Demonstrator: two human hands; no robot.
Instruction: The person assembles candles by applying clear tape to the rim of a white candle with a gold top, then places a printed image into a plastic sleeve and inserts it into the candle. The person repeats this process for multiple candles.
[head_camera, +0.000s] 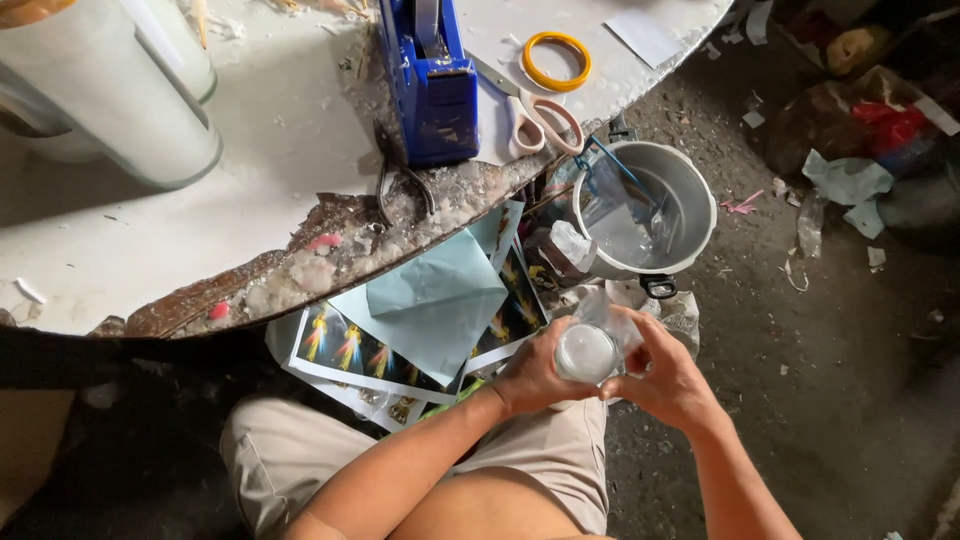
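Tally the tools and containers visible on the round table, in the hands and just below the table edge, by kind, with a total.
Tall glass candle jars on the table: 2
Blue tape dispenser: 1
Scissors: 1
Yellow tape ring: 1
Pliers: 1
Metal pot on the floor: 1
Small glass jar held between left hand and right hand: 1
Total: 8
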